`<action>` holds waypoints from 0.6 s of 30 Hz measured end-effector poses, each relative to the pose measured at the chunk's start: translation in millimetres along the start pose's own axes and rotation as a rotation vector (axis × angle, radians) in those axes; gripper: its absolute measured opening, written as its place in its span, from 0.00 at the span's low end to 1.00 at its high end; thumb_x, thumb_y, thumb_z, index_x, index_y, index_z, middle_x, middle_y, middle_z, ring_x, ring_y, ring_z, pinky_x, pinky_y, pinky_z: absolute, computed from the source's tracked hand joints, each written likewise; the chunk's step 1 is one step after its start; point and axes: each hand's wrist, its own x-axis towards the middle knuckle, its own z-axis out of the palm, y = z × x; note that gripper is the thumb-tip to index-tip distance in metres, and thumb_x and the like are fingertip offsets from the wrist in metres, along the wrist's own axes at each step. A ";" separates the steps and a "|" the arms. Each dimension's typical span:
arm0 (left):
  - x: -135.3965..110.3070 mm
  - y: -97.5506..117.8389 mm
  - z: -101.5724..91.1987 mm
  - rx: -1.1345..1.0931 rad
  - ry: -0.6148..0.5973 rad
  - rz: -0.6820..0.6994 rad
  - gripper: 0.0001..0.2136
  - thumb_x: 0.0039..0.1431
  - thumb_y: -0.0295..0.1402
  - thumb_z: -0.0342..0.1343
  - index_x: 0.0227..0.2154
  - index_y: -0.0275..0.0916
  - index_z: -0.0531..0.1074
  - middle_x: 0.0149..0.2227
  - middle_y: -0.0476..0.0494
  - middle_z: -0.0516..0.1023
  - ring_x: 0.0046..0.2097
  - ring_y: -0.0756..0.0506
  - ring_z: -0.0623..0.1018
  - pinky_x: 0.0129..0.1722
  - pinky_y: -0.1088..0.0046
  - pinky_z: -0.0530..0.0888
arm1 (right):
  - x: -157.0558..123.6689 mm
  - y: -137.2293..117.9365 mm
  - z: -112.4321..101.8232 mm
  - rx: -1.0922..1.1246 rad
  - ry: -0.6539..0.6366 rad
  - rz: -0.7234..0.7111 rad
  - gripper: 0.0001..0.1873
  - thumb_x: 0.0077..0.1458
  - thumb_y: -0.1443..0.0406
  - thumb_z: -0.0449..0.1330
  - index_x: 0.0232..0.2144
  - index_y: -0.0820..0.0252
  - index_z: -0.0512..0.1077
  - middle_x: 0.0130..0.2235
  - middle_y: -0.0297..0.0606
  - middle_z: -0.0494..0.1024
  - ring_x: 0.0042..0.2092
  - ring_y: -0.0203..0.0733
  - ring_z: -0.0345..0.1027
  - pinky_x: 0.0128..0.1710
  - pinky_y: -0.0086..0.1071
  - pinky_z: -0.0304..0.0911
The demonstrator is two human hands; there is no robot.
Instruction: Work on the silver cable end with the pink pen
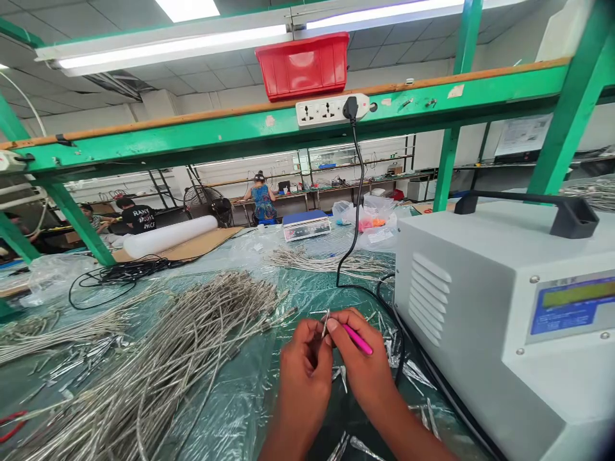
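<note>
My left hand (307, 368) is closed in a pinch on a thin silvery piece (327, 322), which looks like a cable end; most of it is hidden by fingers. Close against it, my right hand (362, 349) is closed around a slim tool with a pink handle (358, 339). The tool's tip is covered, so its kind does not show. Fingertips of both hands meet at the silvery piece. To the left lies a big heap of grey braided cables (192, 339). Scraps of silver foil (416, 371) are scattered beneath and beside my hands.
A grey machine (456, 307) with a display stands close on the right. A black power cord (356, 211) hangs from the power strip (331, 110) and runs beside my right hand. More cables (331, 261) lie behind. Red-handled pliers or scissors (12, 426) rest far left. People sit farther back.
</note>
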 end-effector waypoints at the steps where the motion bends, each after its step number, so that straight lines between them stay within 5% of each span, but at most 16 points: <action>1: 0.4 -0.1 0.2 -0.005 0.002 -0.006 0.06 0.61 0.36 0.55 0.32 0.39 0.69 0.28 0.50 0.69 0.28 0.50 0.65 0.27 0.76 0.63 | -0.2 -0.9 0.1 0.009 0.005 0.007 0.14 0.60 0.58 0.57 0.27 0.60 0.72 0.29 0.32 0.68 0.33 0.36 0.65 0.35 0.28 0.62; 11: 6.7 3.1 -7.2 -0.102 -0.087 -0.192 0.13 0.55 0.40 0.61 0.25 0.35 0.70 0.20 0.52 0.65 0.22 0.54 0.59 0.22 0.79 0.57 | 3.5 2.5 -2.7 0.112 0.098 0.201 0.17 0.55 0.53 0.60 0.26 0.60 0.69 0.25 0.29 0.64 0.24 0.32 0.53 0.23 0.26 0.51; 18: 5.5 2.1 -7.1 -0.328 -0.032 -0.227 0.14 0.53 0.42 0.64 0.29 0.35 0.73 0.20 0.53 0.67 0.18 0.58 0.53 0.18 0.80 0.51 | 2.0 4.1 -4.0 0.109 0.129 0.186 0.17 0.58 0.52 0.59 0.30 0.60 0.70 0.23 0.29 0.63 0.24 0.32 0.55 0.22 0.26 0.53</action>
